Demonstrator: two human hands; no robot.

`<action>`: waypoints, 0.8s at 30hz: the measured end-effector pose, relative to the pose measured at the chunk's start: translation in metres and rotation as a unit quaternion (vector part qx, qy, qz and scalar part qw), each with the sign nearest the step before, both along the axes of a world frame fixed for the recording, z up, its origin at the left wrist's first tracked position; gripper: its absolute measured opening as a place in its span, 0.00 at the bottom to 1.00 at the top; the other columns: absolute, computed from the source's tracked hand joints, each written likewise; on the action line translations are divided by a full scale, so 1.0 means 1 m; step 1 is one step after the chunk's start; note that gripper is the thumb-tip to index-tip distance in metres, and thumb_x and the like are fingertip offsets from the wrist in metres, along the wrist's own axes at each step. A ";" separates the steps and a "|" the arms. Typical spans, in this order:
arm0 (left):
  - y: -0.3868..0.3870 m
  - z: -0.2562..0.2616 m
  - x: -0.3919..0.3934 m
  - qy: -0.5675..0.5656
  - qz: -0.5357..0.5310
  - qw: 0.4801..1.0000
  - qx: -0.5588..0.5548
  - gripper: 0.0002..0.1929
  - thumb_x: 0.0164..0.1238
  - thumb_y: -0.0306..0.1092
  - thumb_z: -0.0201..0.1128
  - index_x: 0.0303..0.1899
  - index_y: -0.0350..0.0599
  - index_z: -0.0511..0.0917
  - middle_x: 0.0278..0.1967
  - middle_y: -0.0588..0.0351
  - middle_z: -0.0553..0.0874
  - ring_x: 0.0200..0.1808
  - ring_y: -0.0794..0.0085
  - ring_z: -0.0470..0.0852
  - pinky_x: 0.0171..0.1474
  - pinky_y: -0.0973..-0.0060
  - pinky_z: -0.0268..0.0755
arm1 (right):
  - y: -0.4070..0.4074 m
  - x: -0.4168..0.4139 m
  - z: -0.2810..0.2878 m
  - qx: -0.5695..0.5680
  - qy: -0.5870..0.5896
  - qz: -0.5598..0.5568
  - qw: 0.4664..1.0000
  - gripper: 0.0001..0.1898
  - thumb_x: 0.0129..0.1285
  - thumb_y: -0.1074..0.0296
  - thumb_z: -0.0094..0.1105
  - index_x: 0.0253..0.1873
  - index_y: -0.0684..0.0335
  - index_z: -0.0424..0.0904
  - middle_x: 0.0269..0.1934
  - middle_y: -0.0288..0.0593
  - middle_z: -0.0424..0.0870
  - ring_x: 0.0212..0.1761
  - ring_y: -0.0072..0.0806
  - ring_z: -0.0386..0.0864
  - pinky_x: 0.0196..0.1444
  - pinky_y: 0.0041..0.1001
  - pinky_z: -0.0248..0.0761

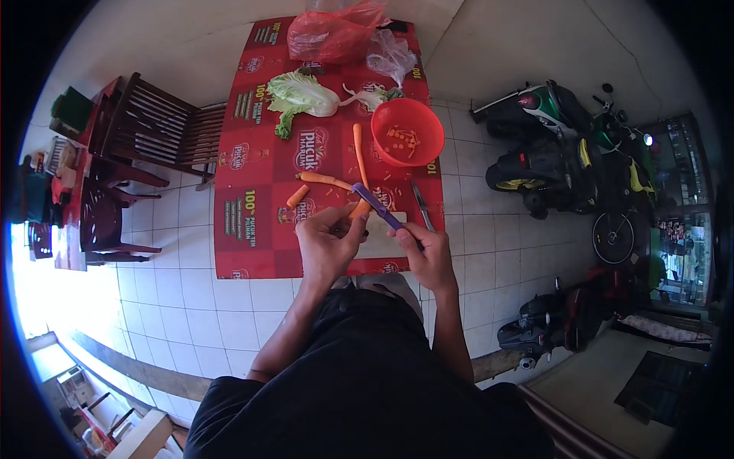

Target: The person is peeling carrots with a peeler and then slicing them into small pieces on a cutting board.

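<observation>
My left hand (330, 241) grips a piece of carrot (360, 209) above the near part of the table. In my right hand (425, 252) is a purple peeler (378, 205), its head lying across the carrot piece. Under my hands lies a pale cutting board (375, 238), partly hidden by them. A knife (422, 205) rests right of the board. Beyond my hands are a whole carrot (358, 150), another carrot (325, 180) lying crosswise and a short carrot chunk (298, 195). Orange peelings are scattered near the board.
A red plastic bowl (381, 140) holds cut carrot pieces. Behind are a napa cabbage (307, 94), pale leafy greens (370, 100), a red plastic bag (335, 34) and a clear bag (393, 57). A wooden chair (166, 123) stands left of the table (232, 178); motorbikes (550, 155) stand right.
</observation>
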State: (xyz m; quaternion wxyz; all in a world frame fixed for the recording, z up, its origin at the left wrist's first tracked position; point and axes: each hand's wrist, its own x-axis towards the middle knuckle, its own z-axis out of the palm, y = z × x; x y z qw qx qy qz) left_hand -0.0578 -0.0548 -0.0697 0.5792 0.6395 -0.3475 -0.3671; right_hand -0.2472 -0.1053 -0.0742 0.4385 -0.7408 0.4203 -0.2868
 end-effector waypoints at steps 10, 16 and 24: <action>0.002 0.002 0.000 0.000 0.007 1.000 -0.017 0.11 0.66 0.26 0.73 0.45 0.26 0.87 0.26 0.54 0.89 0.27 0.81 0.87 0.32 0.84 0.78 | -0.021 -0.013 -0.016 -0.058 0.074 -0.076 0.993 0.16 0.78 0.58 0.57 0.47 0.68 0.85 0.19 0.49 0.77 0.17 0.33 0.76 0.24 0.33 0.65; -0.007 -0.002 0.003 -0.027 0.007 0.999 -0.017 0.13 0.64 0.26 0.75 0.47 0.27 0.87 0.27 0.53 0.90 0.28 0.81 0.88 0.34 0.85 0.80 | -0.017 -0.004 0.004 -0.026 -0.024 -0.037 0.999 0.17 0.78 0.59 0.57 0.48 0.69 0.87 0.22 0.44 0.80 0.20 0.21 0.73 0.24 0.29 0.64; -0.016 0.002 0.004 -0.100 0.015 0.994 -0.035 0.13 0.59 0.24 0.77 0.45 0.29 0.88 0.29 0.52 0.91 0.29 0.79 0.89 0.34 0.83 0.83 | -0.022 0.002 0.010 0.004 -0.006 0.019 1.000 0.16 0.76 0.60 0.59 0.49 0.68 0.88 0.21 0.43 0.81 0.19 0.22 0.76 0.24 0.28 0.66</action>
